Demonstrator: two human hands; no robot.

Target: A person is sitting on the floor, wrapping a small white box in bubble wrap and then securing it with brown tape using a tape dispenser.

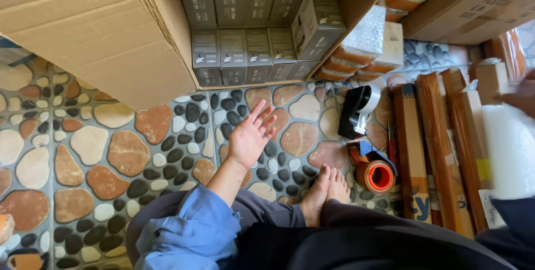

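My left hand (251, 136) hovers open above the pebble-patterned floor, palm up and fingers spread, holding nothing. It sits just below a large open cardboard carton (111, 36) packed with several small grey boxes (245, 52). My right hand (521, 96) is blurred at the right edge, resting against a roll of bubble wrap (510, 147); whether it grips the roll is unclear. My bare feet (327, 192) and crossed legs fill the bottom of the view.
A black tape dispenser (359, 108) and an orange tape dispenser (376, 172) lie on the floor right of my hand. Long brown boxes (440, 147) lie beside them. Bubble-wrapped orange packages (362, 47) and another carton (473, 2) stand behind.
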